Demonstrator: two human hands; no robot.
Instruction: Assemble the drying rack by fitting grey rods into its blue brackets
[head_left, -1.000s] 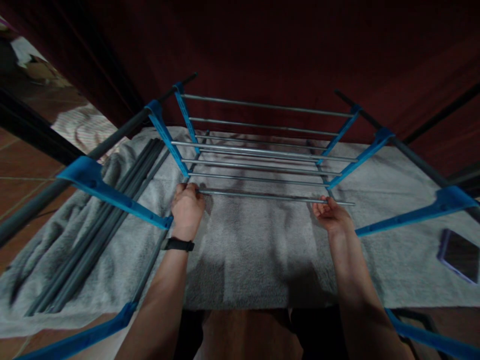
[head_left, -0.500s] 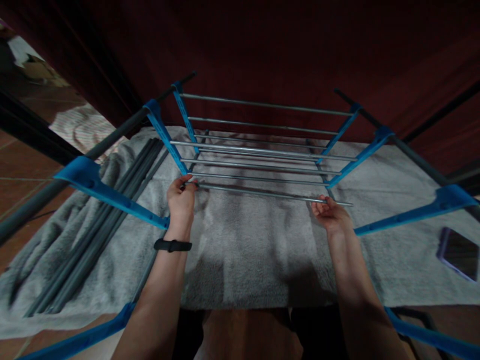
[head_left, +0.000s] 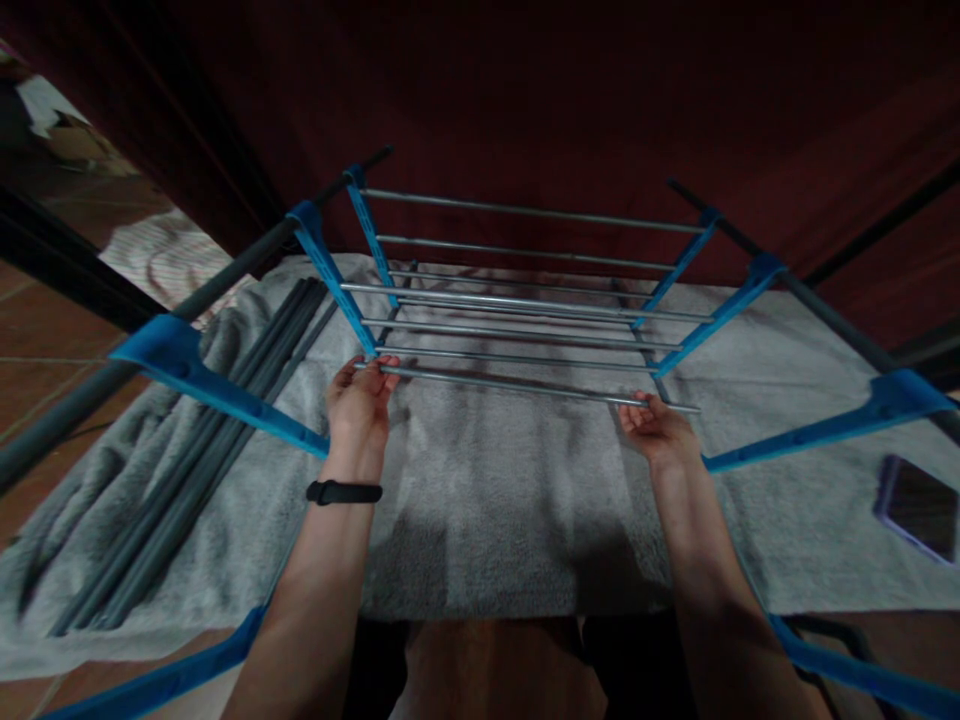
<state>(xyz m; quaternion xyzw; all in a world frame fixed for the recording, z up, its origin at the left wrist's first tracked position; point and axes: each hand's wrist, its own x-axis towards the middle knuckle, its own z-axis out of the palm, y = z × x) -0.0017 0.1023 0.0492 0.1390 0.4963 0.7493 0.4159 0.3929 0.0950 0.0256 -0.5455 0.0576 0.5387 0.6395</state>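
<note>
A thin grey metal rod (head_left: 517, 384) runs across between my two hands, just in front of a rack of blue plastic side brackets (head_left: 330, 270) and parallel metal rods (head_left: 525, 330). My left hand (head_left: 358, 408), with a black wristband, pinches the rod's left end beside the lower tip of the blue bracket. My right hand (head_left: 654, 428), palm up, has its fingers curled round the rod near its right end, next to the right blue bracket (head_left: 720, 312). The rod slopes slightly down to the right.
A grey towel (head_left: 510, 500) covers the floor under the rack. Several grey poles (head_left: 187, 460) lie on it at the left. More blue brackets (head_left: 217, 390) stand on grey uprights at both sides. A dark phone (head_left: 919, 508) lies at the right.
My left hand has turned from a fist over the rod to a fingertip pinch and moved the rod's left end up and left toward the bracket. My right hand shifted slightly left.
</note>
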